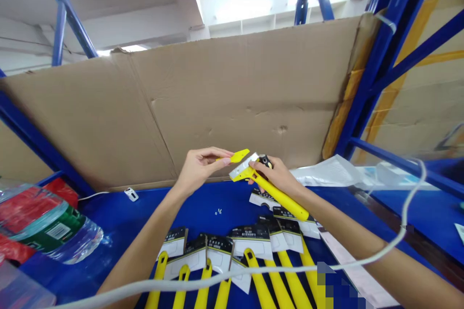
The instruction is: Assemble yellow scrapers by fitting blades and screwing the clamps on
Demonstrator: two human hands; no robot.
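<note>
My left hand [199, 166] pinches a small flat yellow plastic piece [239, 155], which looks like a blade cover, between thumb and fingers. In my right hand [278, 175] is a yellow-handled scraper [284, 199] with a silver metal head and a black knob; its handle slants down to the right. The plastic piece is just beyond the metal head, apart from it or barely so. Below both hands lie several yellow scraper handles [259, 282] with black-and-white cards [252, 240] at their upper ends.
A blue work surface [145, 224] backs onto a tall cardboard sheet [232, 96]. At left lies a large plastic bottle [58, 227] with a green label; a small white device [131, 194] is behind it. A white cable [290, 269] crosses the foreground. Blue rack posts [373, 72] frame the right.
</note>
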